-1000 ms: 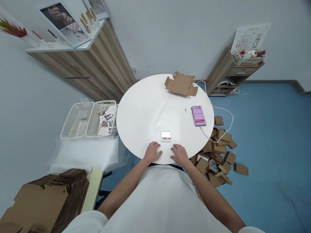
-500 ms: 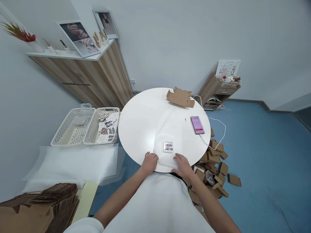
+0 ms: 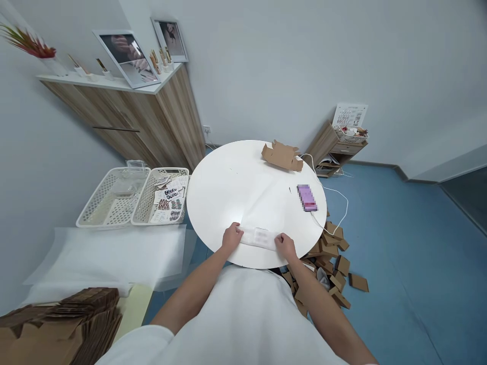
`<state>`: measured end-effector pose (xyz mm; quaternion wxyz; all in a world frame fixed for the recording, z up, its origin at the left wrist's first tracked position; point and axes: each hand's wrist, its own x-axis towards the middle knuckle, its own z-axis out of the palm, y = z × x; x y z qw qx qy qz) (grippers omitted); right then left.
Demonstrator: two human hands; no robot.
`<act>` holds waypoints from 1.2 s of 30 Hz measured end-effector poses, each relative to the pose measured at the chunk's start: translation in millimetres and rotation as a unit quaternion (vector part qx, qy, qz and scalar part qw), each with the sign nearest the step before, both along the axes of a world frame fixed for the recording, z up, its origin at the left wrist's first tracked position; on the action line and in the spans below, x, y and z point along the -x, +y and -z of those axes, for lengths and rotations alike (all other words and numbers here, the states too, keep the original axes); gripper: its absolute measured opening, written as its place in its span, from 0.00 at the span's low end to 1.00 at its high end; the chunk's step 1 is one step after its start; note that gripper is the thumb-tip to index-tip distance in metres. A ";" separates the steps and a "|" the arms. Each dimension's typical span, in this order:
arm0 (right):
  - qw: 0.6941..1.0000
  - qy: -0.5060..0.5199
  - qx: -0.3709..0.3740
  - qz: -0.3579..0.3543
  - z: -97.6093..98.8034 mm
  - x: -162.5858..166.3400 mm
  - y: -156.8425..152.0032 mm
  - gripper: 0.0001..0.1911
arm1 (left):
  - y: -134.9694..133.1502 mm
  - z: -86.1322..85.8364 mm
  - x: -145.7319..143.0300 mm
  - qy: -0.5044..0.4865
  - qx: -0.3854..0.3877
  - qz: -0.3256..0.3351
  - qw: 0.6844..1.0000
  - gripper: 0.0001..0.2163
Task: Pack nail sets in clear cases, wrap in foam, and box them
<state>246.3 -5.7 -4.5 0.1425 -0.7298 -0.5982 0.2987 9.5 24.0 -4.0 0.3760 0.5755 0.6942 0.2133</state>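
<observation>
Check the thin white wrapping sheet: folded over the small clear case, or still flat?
Folded over: the thin white wrapping sheet covers the small clear case, both hands pinching its ends.

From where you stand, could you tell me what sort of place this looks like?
Probably a small packing room for press-on nails: a heap of small brown cardboard boxes on the blue floor, white plastic baskets of nail cards, and framed nail photos on the wooden cabinet.

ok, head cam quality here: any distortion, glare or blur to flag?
Head view: strong wide-angle distortion, walls and cabinet lines bow and lean outward. Lighting is soft and even, with a mild bright patch on the white round table and faint shadows only. The phone screen is pixelated. The white sheet between left hand and right hand nearly blends into the tabletop.
</observation>
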 end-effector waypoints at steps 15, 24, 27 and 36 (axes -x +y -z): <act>0.946 -0.163 -0.114 -0.256 1.2 23.4 -10.2 0.16 | -10.6 -0.2 -16.0 0.149 -0.190 0.416 0.877 0.27; 0.950 -0.112 -0.073 -0.283 -15.1 30.6 -15.0 0.16 | -20.4 -5.4 -13.9 0.144 -0.202 0.419 0.874 0.17; 0.956 -0.065 -0.034 -0.283 -18.8 28.1 -27.4 0.13 | -32.3 -9.3 -8.8 0.104 -0.184 0.427 0.879 0.15; 0.983 0.059 0.026 -0.173 -25.7 17.6 15.6 0.12 | 9.4 -22.6 -14.5 0.014 0.015 0.322 0.947 0.16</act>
